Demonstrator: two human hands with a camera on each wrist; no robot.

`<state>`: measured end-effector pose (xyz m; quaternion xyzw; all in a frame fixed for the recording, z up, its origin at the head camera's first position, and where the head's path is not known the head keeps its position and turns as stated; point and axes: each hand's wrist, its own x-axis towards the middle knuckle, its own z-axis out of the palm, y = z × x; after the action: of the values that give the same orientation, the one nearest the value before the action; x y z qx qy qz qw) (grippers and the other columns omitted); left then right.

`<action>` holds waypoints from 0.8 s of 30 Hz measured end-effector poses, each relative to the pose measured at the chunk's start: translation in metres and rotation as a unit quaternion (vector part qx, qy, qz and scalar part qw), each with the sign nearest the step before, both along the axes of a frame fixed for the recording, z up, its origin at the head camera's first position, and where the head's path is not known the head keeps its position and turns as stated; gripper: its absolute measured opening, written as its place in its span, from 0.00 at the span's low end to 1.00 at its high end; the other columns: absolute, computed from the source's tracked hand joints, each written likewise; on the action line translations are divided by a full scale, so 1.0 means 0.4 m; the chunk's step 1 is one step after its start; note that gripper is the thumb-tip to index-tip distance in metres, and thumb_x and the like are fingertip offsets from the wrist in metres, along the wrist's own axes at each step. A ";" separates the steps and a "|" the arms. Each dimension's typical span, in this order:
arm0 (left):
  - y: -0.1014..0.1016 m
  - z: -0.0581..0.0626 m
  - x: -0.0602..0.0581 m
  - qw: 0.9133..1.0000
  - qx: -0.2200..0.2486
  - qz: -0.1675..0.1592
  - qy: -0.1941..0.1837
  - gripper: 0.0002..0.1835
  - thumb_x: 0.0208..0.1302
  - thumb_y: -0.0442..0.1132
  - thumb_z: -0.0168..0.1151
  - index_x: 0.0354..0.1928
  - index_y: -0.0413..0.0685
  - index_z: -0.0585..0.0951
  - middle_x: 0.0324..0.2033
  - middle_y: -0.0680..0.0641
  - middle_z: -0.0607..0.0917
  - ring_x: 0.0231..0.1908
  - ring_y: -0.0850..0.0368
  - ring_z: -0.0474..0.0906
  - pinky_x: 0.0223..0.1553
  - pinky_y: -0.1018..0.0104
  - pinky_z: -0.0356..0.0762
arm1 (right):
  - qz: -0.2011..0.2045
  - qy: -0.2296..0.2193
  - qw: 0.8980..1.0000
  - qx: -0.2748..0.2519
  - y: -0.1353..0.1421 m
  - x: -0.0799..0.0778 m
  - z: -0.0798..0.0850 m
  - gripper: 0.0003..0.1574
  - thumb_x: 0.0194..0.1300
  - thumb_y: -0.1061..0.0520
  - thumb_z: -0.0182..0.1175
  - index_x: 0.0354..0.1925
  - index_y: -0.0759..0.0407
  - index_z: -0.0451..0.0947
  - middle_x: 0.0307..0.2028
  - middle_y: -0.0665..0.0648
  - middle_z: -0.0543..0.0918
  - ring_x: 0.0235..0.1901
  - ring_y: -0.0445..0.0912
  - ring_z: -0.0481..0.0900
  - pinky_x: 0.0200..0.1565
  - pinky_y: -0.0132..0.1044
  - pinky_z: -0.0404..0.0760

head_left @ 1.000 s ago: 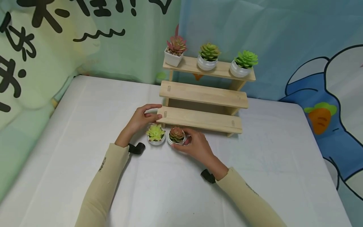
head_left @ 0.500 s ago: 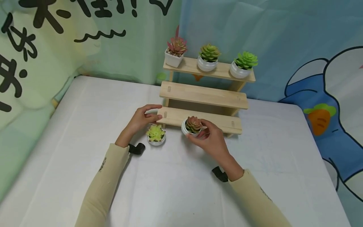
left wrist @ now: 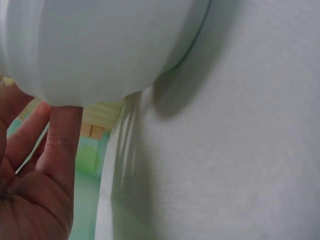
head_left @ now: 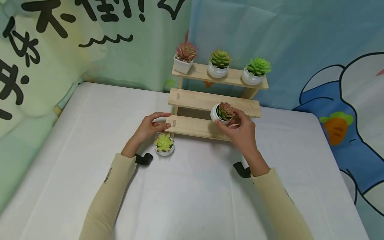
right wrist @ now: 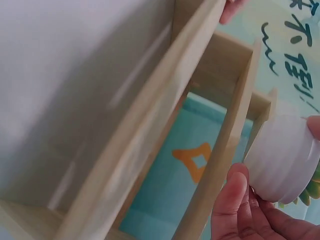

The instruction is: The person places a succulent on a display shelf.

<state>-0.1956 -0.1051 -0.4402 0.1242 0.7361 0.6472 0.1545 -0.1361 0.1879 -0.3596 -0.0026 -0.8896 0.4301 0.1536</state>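
My right hand (head_left: 241, 133) grips a small white pot (head_left: 216, 115) with a reddish-brown succulent (head_left: 225, 111), raised above the lower tiers of a wooden plant stand (head_left: 198, 126). In the right wrist view, fingers and thumb pinch the tilted white pot (right wrist: 282, 160), and most of its plant is hidden. My left hand (head_left: 148, 126) holds the left end of the lowest board, thumb at the front and fingers toward the back. Beside it on the table stands a yellow-green potted succulent (head_left: 163, 144). Its white pot (left wrist: 100, 50) fills the top of the left wrist view.
On the top tier stand a pink succulent (head_left: 185, 56) in a square pot, a dark green succulent (head_left: 220, 63) and a bright green succulent (head_left: 256, 70). A white cloth covers the table (head_left: 186, 193). Printed curtains (head_left: 135, 60) hang behind it.
My right hand has lifted the reddish-brown potted succulent off the table and carried it right and back, up over the stand's lower tiers. My left hand has stayed at the lowest board's end.
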 end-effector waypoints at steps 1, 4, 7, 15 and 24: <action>-0.001 0.000 0.000 1.000 0.000 0.000 0.001 0.25 0.67 0.32 0.63 0.65 0.37 0.73 0.42 0.30 0.85 0.28 0.63 0.83 0.39 0.67 0.83 | -0.004 0.002 1.000 0.000 0.002 -0.006 0.004 0.34 0.54 0.58 0.73 0.58 0.67 0.76 0.37 0.67 0.83 0.26 0.27 0.73 0.30 0.18 0.72; -0.002 0.000 0.002 1.000 0.003 -0.001 0.004 0.25 0.67 0.31 0.62 0.65 0.36 0.73 0.44 0.31 0.85 0.29 0.63 0.83 0.39 0.67 0.83 | -0.011 0.006 1.000 -0.004 0.007 -0.022 0.014 0.33 0.55 0.57 0.73 0.57 0.67 0.76 0.37 0.66 0.83 0.26 0.28 0.73 0.29 0.20 0.71; -0.001 -0.002 0.001 1.000 0.006 -0.001 0.005 0.24 0.67 0.31 0.62 0.64 0.36 0.73 0.45 0.30 0.84 0.29 0.64 0.83 0.39 0.67 0.83 | -0.015 -0.002 1.000 -0.007 0.012 -0.039 0.021 0.32 0.57 0.55 0.72 0.58 0.66 0.77 0.37 0.66 0.82 0.26 0.28 0.73 0.30 0.21 0.72; -0.002 -0.008 -0.005 1.000 0.017 -0.006 0.006 0.24 0.67 0.30 0.62 0.64 0.35 0.72 0.45 0.28 0.83 0.28 0.63 0.83 0.39 0.66 0.84 | -0.016 -0.017 0.999 -0.022 0.016 -0.081 0.036 0.33 0.58 0.52 0.71 0.58 0.67 0.76 0.35 0.61 0.80 0.27 0.31 0.73 0.33 0.22 0.73; -0.005 -0.010 -0.006 0.999 0.034 -0.007 0.008 0.24 0.66 0.28 0.62 0.63 0.33 0.72 0.41 0.27 0.84 0.26 0.63 0.84 0.36 0.67 0.84 | -0.002 -0.027 1.000 0.007 0.017 -0.126 0.032 0.34 0.59 0.51 0.70 0.59 0.67 0.75 0.38 0.61 0.81 0.26 0.32 0.73 0.30 0.24 0.72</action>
<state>-0.1981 -0.1069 -0.4441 0.1397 0.7141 0.6696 0.1493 -0.1866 0.1945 -0.3467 -0.0145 -0.8964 0.4234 0.1305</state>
